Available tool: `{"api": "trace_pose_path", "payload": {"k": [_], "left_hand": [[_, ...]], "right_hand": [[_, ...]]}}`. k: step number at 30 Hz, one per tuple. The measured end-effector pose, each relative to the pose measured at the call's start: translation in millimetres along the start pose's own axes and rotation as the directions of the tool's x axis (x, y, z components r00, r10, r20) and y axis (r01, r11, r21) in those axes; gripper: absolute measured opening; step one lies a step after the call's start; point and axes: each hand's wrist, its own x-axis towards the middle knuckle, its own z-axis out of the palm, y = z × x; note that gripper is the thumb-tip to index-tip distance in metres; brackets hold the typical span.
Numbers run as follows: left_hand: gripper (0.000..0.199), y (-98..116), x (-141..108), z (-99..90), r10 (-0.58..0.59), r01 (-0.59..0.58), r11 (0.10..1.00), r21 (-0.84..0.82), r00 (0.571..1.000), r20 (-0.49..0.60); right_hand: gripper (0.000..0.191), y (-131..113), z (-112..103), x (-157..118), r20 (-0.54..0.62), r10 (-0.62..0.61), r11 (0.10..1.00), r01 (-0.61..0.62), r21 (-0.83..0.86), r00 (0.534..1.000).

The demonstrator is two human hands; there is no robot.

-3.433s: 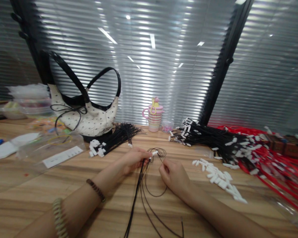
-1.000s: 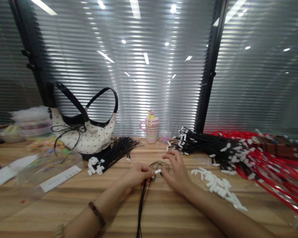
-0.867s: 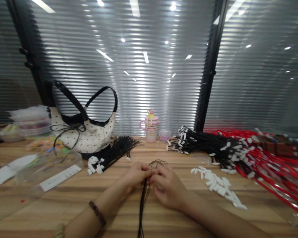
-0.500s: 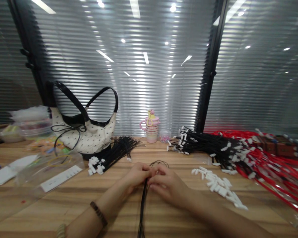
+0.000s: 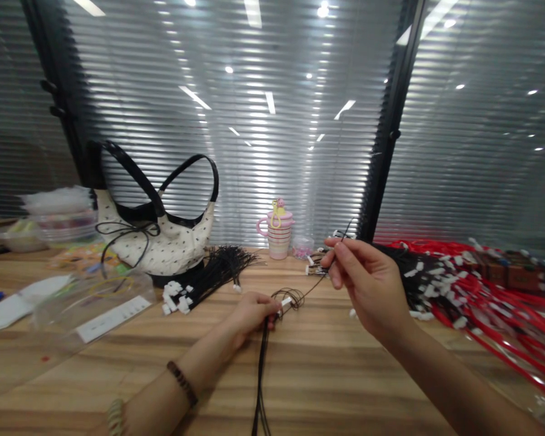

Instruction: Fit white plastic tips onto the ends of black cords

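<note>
My left hand (image 5: 257, 313) is closed on a bundle of thin black cords (image 5: 261, 369) at the middle of the table. The cords trail from it toward the front edge, and their other ends curl in loose loops past the fingertips. By those fingertips a small white plastic piece (image 5: 286, 301) sits among the loops. Raised to the right, my right hand (image 5: 366, 278) pinches one black cord (image 5: 317, 283) between thumb and fingers. That strand runs taut down to the loops, with its tip sticking up above the fingers.
Left stand a dotted handbag (image 5: 177, 242), a clear plastic bag (image 5: 54, 312) and a heap of black cords with white ends (image 5: 209, 275). A pink striped cup (image 5: 279, 236) is at the back. Red cords with white pieces (image 5: 495, 315) spread along the right.
My right hand has left my left hand and moved up and right, drawing one black cord out. The white piece and loops now show. My left hand stays nearly in place.
</note>
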Motion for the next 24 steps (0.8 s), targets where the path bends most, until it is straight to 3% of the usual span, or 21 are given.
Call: {"api": "trace_pose_path", "payload": {"k": [4, 7, 9, 13, 18, 24], "left_hand": [[0.029, -1, 1, 1.1, 0.009, -0.009, 1.000, 0.021, 1.000, -0.016], [0.028, -3, 3, -0.1, 0.012, -0.012, 0.998, 0.059, 1.000, -0.007], [0.028, -7, 5, -1.7, 0.019, -0.018, 0.998, 0.061, 1.000, -0.004], [0.027, -11, 10, -4.5, 0.035, -0.037, 0.998, -0.050, 0.999, -0.038], [0.025, -10, 10, -5.8, 0.018, -0.020, 0.984, -0.177, 1.000, -0.015], [0.029, -10, 9, -7.3, 0.031, -0.029, 0.992, -0.126, 0.999, 0.016]], "right_hand": [[0.018, 13, -1, -2, 0.002, 0.061, 0.996, -0.061, -0.069, 0.998], [0.019, 46, 0, -13, 0.208, 0.218, 0.936, -0.144, -0.321, 0.953], [0.022, 73, -2, -24, 0.344, 0.288, 0.852, -0.074, -0.519, 0.894], [0.024, 111, -6, -46, 0.289, 0.291, 0.720, -0.010, -0.694, 0.912], [0.023, 115, -5, -54, 0.284, 0.267, 0.700, 0.018, -0.714, 0.921], [0.025, 115, -5, -54, 0.314, 0.259, 0.685, 0.055, -0.727, 0.913]]}}
